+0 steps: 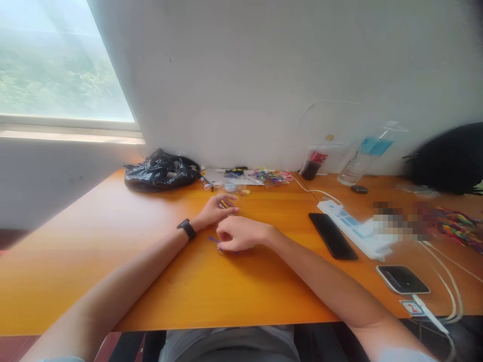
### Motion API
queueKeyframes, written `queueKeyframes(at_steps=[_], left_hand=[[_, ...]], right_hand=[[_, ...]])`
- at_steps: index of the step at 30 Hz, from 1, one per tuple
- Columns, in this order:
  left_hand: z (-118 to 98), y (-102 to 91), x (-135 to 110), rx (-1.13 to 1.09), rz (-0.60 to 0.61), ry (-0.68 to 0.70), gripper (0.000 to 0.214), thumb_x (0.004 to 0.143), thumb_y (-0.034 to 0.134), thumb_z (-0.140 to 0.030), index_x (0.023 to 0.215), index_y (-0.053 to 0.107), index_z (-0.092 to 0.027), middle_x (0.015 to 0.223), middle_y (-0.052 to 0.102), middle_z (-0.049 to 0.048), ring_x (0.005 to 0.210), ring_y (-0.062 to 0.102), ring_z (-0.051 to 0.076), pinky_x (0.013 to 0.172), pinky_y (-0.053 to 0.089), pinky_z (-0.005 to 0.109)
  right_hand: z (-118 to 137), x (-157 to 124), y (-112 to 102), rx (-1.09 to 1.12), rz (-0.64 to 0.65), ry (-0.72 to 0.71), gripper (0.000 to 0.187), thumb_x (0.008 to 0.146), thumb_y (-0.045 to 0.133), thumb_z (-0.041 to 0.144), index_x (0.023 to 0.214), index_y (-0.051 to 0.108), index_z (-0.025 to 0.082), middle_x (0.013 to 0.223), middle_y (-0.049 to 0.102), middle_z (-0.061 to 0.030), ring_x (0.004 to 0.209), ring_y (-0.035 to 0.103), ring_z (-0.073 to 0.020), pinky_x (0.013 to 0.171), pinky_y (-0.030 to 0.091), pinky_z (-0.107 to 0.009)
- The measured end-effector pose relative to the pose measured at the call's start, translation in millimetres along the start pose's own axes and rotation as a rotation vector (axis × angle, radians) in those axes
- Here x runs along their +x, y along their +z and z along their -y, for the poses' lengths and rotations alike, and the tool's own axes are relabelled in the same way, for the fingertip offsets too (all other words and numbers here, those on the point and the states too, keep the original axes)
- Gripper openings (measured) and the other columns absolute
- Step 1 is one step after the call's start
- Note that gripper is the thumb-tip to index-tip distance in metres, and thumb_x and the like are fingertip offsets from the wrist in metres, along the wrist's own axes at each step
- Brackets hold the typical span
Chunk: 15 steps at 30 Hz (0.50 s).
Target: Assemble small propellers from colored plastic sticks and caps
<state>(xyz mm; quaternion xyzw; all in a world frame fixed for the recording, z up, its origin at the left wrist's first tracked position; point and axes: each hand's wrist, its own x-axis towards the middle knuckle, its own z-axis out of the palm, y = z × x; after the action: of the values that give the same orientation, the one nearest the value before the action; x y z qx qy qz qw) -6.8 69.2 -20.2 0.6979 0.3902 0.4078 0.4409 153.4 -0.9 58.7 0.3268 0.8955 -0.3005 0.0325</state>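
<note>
Near the middle of the wooden table, my left hand [214,211] is curled around a thin yellow-and-dark object [225,204], too small and blurred to name. A dark wristband sits on that wrist. Just in front of it and to the right, my right hand [244,233] is closed in a pinch, palm side down. A thin blue cord [214,240] comes out on both sides of its thumb and fingertips, low over the tabletop. Below the fingertips shows a small pale loop [220,251], whose kind I cannot make out. The two hands almost touch.
Along the wall lie a black plastic bag [162,171], glasses [207,185] and packets of coloured cords [267,176]. To the right are a cola bottle [314,165], a water bottle [352,168], a black phone [332,236], a power strip [350,226] and a charging device [403,279].
</note>
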Motion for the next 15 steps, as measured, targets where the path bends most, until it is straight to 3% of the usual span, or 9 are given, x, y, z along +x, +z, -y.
queueKeyframes(at_steps=[5,8,11,15], left_hand=[[7,-2.8,4,-0.081,0.035,-0.034,0.063,0.069,0.089,-0.041,0.121,0.069,-0.012,0.094,0.076,0.0077,0.069,0.068,0.016,0.061,0.052,0.025],[5,-4.7,4,-0.094,0.034,0.076,0.056,0.064,0.089,-0.031,0.112,0.071,-0.009,0.095,0.076,0.0088,0.079,0.069,0.019,0.069,0.055,0.026],[0,-3.6,1,-0.110,0.057,0.162,0.038,0.071,0.086,-0.036,0.096,0.073,-0.009,0.088,0.076,0.0089,0.080,0.070,0.021,0.069,0.055,0.027],[-3,0.7,-2,-0.040,0.043,0.101,0.038,0.079,0.083,-0.047,0.088,0.072,-0.011,0.075,0.074,0.0059,0.064,0.069,0.017,0.059,0.052,0.024]], right_hand=[[-5,-5,-8,0.195,-0.095,-0.021,0.020,0.088,0.068,0.035,0.081,0.068,0.017,0.069,0.069,-0.0005,0.059,0.059,-0.0131,0.053,0.037,-0.023],[-8,-5,-16,0.403,-0.191,-0.121,0.023,0.088,0.069,0.038,0.081,0.066,0.017,0.077,0.072,-0.0026,0.067,0.063,-0.0146,0.057,0.042,-0.023],[-13,-5,-25,0.631,-0.264,-0.221,0.026,0.093,0.063,0.041,0.083,0.063,0.018,0.076,0.072,-0.0028,0.067,0.064,-0.0146,0.061,0.045,-0.024],[-24,-5,-41,0.604,-0.589,-0.194,0.020,0.091,0.065,0.040,0.089,0.063,0.020,0.072,0.066,0.0011,0.063,0.059,-0.0140,0.060,0.045,-0.025]])
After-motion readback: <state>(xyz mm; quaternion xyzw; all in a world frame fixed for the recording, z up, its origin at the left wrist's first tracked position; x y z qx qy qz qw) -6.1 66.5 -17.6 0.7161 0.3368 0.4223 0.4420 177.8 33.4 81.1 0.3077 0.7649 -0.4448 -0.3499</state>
